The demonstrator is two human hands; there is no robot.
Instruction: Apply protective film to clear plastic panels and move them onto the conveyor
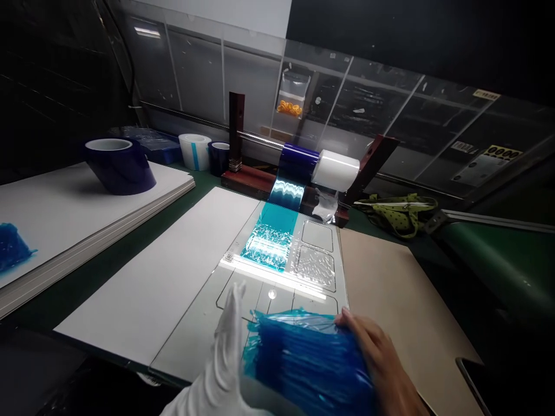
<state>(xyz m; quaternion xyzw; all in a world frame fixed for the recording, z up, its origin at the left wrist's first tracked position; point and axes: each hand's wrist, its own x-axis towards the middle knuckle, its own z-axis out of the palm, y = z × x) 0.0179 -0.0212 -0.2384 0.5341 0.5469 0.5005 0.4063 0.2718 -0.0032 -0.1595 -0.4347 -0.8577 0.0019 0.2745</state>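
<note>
My right hand [377, 352], bare, grips the right side of a thick stack of blue plastic film sheets [312, 358] near the front edge of the work surface. The stack's left edge looks ragged, with thin lighter strips sticking out. Just left of it stands my left hand [225, 335], in a white glove, with its fingers stretched out and its palm side towards the stack. Beyond both hands, a strip of teal film [277, 225] runs from a dark blue film roll [299, 159] down onto a clear plate with outlined rectangles [243, 294].
A wooden roll holder [236, 130] carries the blue roll and a white roll [338, 169]. At left, a large blue tape roll [119, 167] sits on stacked white boards [52, 196]. Brown board [385, 283] lies right, with a green pouch [399, 214] behind and a phone-like object [477, 381].
</note>
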